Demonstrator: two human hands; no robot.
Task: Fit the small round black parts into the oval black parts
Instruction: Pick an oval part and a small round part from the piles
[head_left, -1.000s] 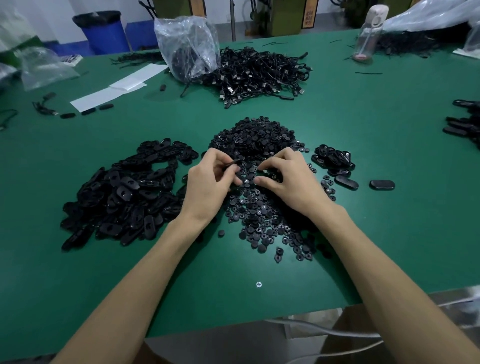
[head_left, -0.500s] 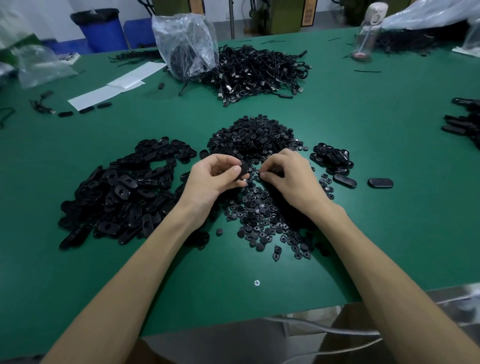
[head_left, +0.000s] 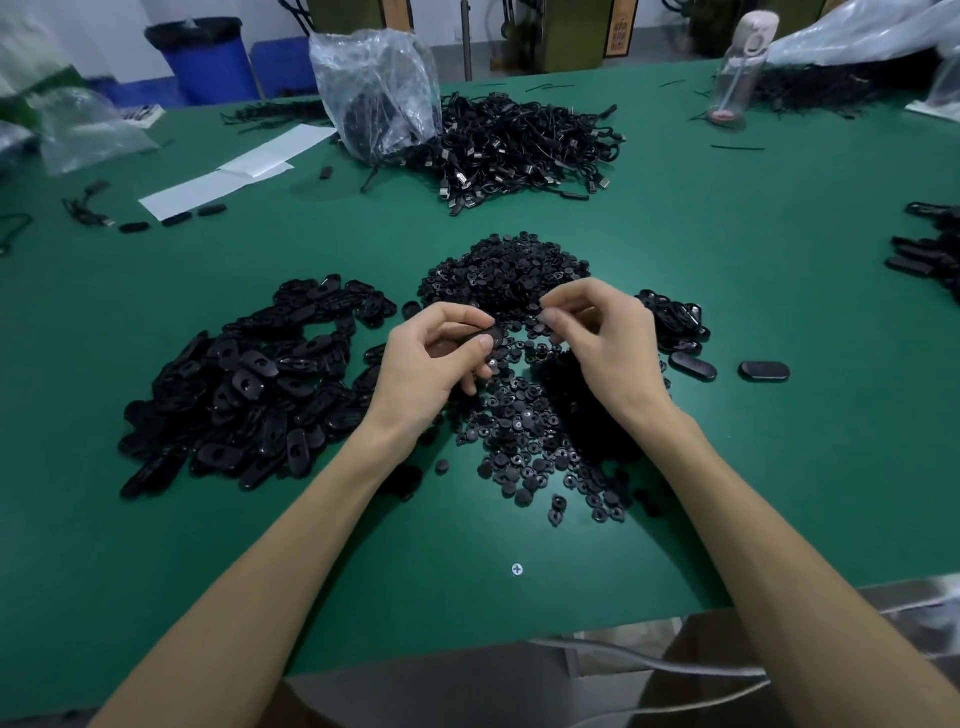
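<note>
The left hand (head_left: 436, 364) is gripping an oval black part (head_left: 497, 334) between thumb and fingers. The right hand (head_left: 608, 348) is pinching its fingertips together, and I cannot tell what it holds, if anything. Both are hovering over the pile of small round black parts (head_left: 524, 431), with the heap of oval parts (head_left: 249, 395) lying just left on the green tabletop (head_left: 779, 270).

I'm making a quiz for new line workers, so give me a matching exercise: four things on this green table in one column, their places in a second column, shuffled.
Things:
1. heap of oval parts
2. heap of round parts
3. clear bag
4. bottle

Places:
A. far right of the table
B. just left of the left hand
C. between the left hand and the right hand
D. far side, against the cable heap

Pairs: 1-B; 2-C; 3-D; 4-A.
</note>
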